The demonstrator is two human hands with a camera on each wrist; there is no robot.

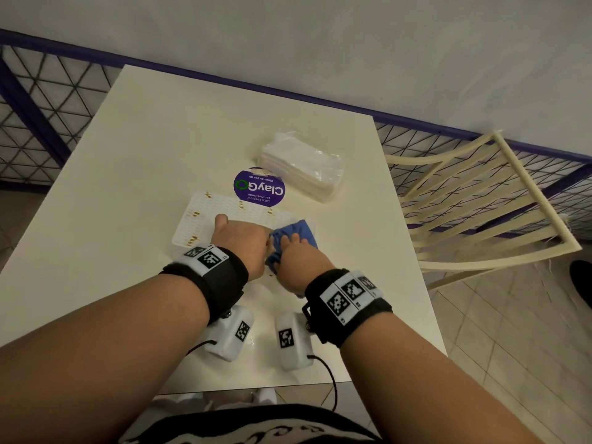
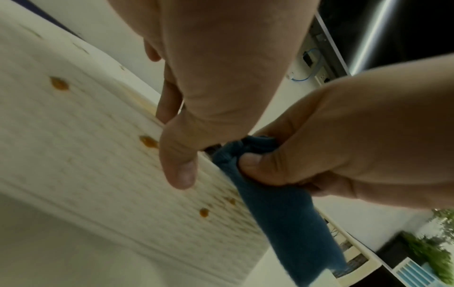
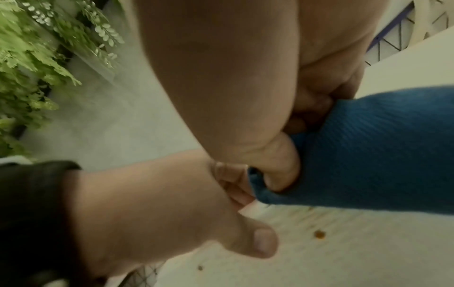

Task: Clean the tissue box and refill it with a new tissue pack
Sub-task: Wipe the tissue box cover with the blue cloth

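Note:
A white perforated tissue box (image 1: 205, 216) lies flat on the table, with brown stains (image 2: 59, 85) dotted over its face. My left hand (image 1: 243, 238) holds the box at its near right part, thumb (image 2: 181, 170) on the face and fingers curled over the edge. My right hand (image 1: 294, 257) grips a bunched blue cloth (image 1: 298, 232) against the box's right end, close beside the left hand. In the right wrist view the cloth (image 3: 380, 145) lies on the stained face (image 3: 343, 242). A new tissue pack (image 1: 301, 165) in clear wrap lies behind, to the right.
The white table (image 1: 144, 139) carries a round purple sticker (image 1: 259, 187) between box and pack. A cream slatted chair (image 1: 480, 203) stands at the table's right side. A purple mesh railing (image 1: 48, 107) runs behind, under a pale wall.

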